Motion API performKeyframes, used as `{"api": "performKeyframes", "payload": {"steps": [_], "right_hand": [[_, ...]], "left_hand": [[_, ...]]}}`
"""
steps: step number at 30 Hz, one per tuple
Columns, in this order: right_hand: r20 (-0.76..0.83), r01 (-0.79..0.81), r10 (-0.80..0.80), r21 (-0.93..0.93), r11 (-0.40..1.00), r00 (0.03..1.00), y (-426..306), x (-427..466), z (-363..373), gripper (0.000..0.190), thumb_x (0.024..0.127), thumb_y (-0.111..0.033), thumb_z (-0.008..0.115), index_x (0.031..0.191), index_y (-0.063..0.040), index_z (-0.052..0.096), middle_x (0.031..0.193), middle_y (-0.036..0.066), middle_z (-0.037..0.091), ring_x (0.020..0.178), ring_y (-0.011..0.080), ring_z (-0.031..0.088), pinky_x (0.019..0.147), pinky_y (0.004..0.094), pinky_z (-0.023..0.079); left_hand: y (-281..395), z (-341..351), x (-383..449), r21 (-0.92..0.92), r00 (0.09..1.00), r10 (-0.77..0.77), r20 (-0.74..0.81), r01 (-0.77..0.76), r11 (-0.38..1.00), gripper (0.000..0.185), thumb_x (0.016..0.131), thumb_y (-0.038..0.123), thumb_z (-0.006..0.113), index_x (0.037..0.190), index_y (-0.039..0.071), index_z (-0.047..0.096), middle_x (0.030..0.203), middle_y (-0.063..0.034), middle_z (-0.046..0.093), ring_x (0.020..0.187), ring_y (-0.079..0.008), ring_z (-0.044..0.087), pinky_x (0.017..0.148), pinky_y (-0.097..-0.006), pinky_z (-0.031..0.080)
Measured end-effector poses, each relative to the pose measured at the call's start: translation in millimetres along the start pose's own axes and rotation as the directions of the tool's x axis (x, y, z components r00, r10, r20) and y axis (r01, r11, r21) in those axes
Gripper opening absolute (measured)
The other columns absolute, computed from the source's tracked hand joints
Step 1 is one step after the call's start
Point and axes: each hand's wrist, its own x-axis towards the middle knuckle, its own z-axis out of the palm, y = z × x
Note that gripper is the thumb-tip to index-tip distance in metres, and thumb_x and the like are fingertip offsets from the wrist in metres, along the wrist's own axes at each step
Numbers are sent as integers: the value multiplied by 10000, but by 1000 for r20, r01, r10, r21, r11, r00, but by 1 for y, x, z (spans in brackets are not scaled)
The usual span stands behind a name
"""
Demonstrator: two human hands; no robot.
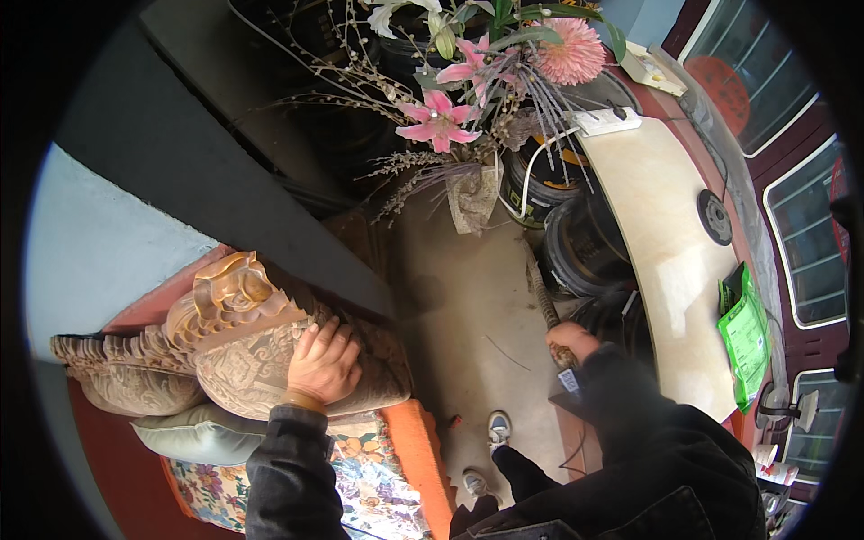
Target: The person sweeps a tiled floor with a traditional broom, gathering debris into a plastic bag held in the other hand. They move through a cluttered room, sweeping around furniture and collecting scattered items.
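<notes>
My left hand (325, 361) lies palm down on the patterned fabric arm (253, 371) of a sofa, just beside its carved wooden rose trim (236, 290). Its fingers are slightly spread and hold nothing. At the right, my right hand (572, 339) is closed around a long, rough, mottled stick (538, 280). The stick slants up and away over the floor, its far end near the flower vase. A small tag with a printed code (568, 381) shows near my right wrist.
Artificial flowers (439, 121) stand ahead in a pale vase (472, 199). Black buckets (584, 243) sit beside a pale curved board (665, 223) bearing a power strip (607, 121). A green packet (746, 337) and a black disc (714, 216) lie rightward. A pillow (199, 432) rests on the floral sofa cover (378, 482).
</notes>
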Motion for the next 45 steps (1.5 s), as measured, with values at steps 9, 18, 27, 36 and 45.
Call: {"api": "performKeyframes", "payload": {"steps": [9,18,27,36,45], "right_hand": [[78,220,-220,-613,758,973,50,-19,150,632,742,-147,642,1275,119,428,969,276,665,972,364,654,805,414,532],[270,309,-165,-675,670,949,222,-156,204,823,738,-67,596,1430,88,180,905,305,653,823,398,671,671,463,532],[129,370,-347,-365,855,929,262,-233,210,501,697,-137,693,1131,21,499,896,217,672,762,317,695,647,413,555],[48,395,-511,-696,599,858,238,-141,284,535,781,-157,601,1260,52,484,1110,258,643,1052,378,629,872,461,511],[266,460,-466,-805,374,844,408,-186,305,503,878,-184,492,1348,-20,419,974,224,675,914,389,656,763,481,509]], "left_hand": [[1,12,-8,15,997,-34,69,33,999,399,668,226,625,1047,104,625,1206,-67,566,1244,-294,455,1038,-515,341],[56,-7,-9,89,979,-146,-140,160,983,260,761,192,580,1001,99,614,1059,-63,608,1185,-256,499,1093,-474,288],[242,-30,-234,-554,963,-268,24,236,798,346,738,99,614,1078,34,606,1081,-170,599,1067,-395,543,1008,-542,382],[356,-93,-525,-485,679,-614,402,727,485,178,796,75,582,963,88,642,916,-184,639,872,-393,609,784,-444,499],[396,-83,-580,-476,553,-614,563,824,307,231,857,145,545,1019,36,667,987,-239,663,892,-417,636,804,-445,514]]}}
